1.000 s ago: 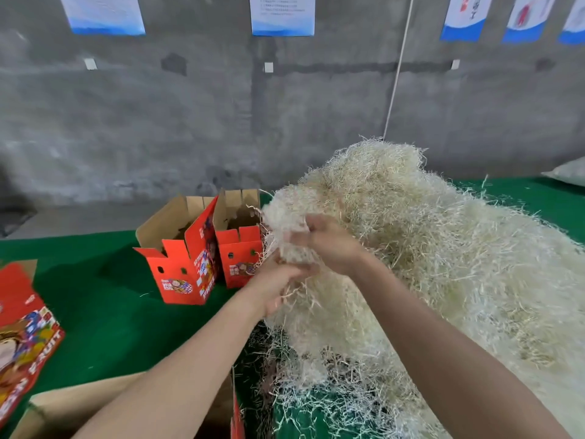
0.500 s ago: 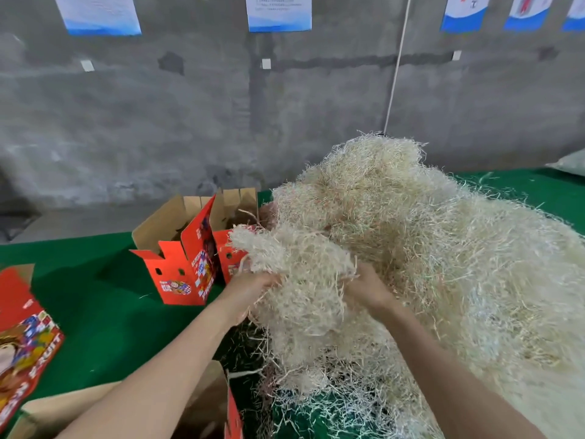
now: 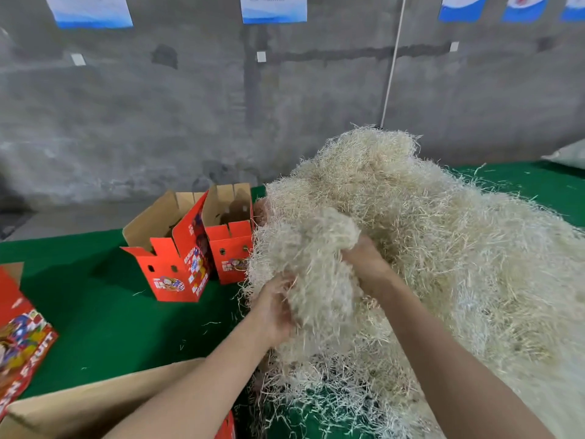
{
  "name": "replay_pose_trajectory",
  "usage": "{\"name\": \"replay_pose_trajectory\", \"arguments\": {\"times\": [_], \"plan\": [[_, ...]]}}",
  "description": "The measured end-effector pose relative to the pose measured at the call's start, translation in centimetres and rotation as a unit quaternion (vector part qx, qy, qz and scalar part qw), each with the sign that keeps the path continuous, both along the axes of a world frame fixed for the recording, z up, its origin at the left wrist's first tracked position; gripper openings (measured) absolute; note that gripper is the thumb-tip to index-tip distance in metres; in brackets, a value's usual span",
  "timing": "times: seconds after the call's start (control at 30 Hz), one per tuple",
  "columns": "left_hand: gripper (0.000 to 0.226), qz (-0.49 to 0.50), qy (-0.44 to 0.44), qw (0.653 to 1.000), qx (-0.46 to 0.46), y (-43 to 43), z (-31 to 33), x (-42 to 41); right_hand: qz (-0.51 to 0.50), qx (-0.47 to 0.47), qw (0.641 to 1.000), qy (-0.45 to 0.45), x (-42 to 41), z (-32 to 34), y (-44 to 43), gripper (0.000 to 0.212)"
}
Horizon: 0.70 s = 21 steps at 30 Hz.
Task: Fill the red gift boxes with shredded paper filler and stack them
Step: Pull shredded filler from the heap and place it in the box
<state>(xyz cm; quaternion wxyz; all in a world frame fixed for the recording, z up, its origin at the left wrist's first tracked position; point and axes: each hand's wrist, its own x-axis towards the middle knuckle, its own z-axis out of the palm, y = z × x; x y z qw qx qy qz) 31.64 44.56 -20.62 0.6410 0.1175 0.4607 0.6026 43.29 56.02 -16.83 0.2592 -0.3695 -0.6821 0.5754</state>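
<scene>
Head view: a person at a green bench [image 3: 95, 327] holds a filler clump [image 3: 313, 267] of shredded paper in 2 bare hands.
Left hand [image 3: 275, 312]: grip clamped on the lower left side of the filler clump, fingers curled into the strands.
Right hand [image 3: 364, 264]: grip clamped on the upper right side of the filler clump, fingertips buried in the paper.
Filler clump: held between the 2 hands against the near left edge of the filler pile [image 3: 459, 248], with loose strands hanging beneath it.
Filler pile: a large pale mound covering the right half of the bench, with stray strands scattered on the green cover around it.
Open boxes: 2 red gift boxes stand upright and touching, left of the mound. The left box [image 3: 171, 274] and the right box [image 3: 229, 258] both have flaps raised, and the right one sits just beside the pile's edge. What is inside either one cannot be told.
Near box [image 3: 95, 403]: a brown cardboard flap at the bottom edge, under the left forearm.
Flat box [image 3: 22, 337]: a red printed carton lying at the bench's left edge.
Backdrop: a grey concrete wall [image 3: 158, 122] carries blue-and-white posters [image 3: 272, 7], and a white cord [image 3: 392, 64] runs down behind the mound.
</scene>
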Motion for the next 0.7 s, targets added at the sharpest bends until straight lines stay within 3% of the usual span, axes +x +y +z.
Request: {"name": "replay_pose_trajectory", "arguments": {"times": [0.03,0.07,0.13,0.17,0.2,0.27,0.3,0.4,0.47,0.5,0.53,0.57,0.6,0.63,0.7], "plan": [[0.029,-0.028,0.0,1.0,-0.005,-0.1,-0.5,0.3,-0.04,-0.03,0.998,0.036,0.4,0.1,1.0,0.016],[0.04,-0.076,0.067,0.994,-0.034,-0.3,-1.1,0.9,-0.074,-0.05,0.995,0.05,0.9,0.5,1.7,0.018],[0.068,-0.185,0.283,0.938,-0.075,-0.6,-2.4,2.5,-0.126,-0.04,0.991,0.01,1.6,1.4,2.9,0.034],[0.072,-0.17,0.397,0.898,-0.088,-0.5,-2.5,2.9,-0.144,-0.024,0.989,-0.001,1.8,1.9,3.3,0.043],[0.068,-0.112,0.455,0.879,-0.088,-0.4,-1.9,3.1,-0.151,-0.007,0.989,0.009,2.1,2.5,3.6,0.047],[0.07,0.019,0.487,0.873,-0.016,0.3,-0.6,2.8,-0.162,0.032,0.985,0.058,2.7,3.9,4.0,0.051],[0.086,0.048,0.475,0.878,0.034,0.6,0.0,2.4,-0.173,0.067,0.98,0.071,2.9,4.5,4.1,0.058],[0.129,0.018,0.456,0.872,0.175,1.4,2.3,1.8,-0.154,0.18,0.971,0.027,2.8,6.0,3.3,0.079],[0.143,0.003,0.531,0.828,0.181,2.7,3.6,2.0,-0.105,0.18,0.977,-0.041,1.8,6.1,2.2,0.084],[0.146,-0.001,0.54,0.826,0.164,3.5,4.1,2.1,-0.059,0.152,0.985,-0.057,1.2,6.1,1.4,0.077],[0.139,-0.007,0.52,0.843,0.141,4.1,4.5,2.4,-0.001,0.126,0.991,-0.055,0.6,6.1,0.6,0.063],[0.113,-0.021,0.491,0.862,0.122,4.5,4.6,2.4,0.06,0.103,0.992,-0.046,0.3,6.1,-0.1,0.048],[0.071,-0.019,0.47,0.876,0.108,4.8,4.5,2.2,0.108,0.073,0.991,-0.021,0.2,6.0,-0.4,0.04],[0.045,0.013,0.44,0.892,0.101,4.9,4.3,2.0,0.15,0.028,0.988,0.018,0.4,5.9,-0.2,0.043],[0.05,0.1,0.353,0.926,0.087,5.0,4.0,1.2,0.218,-0.04,0.971,0.094,1.3,5.7,0.7,0.065]]}}
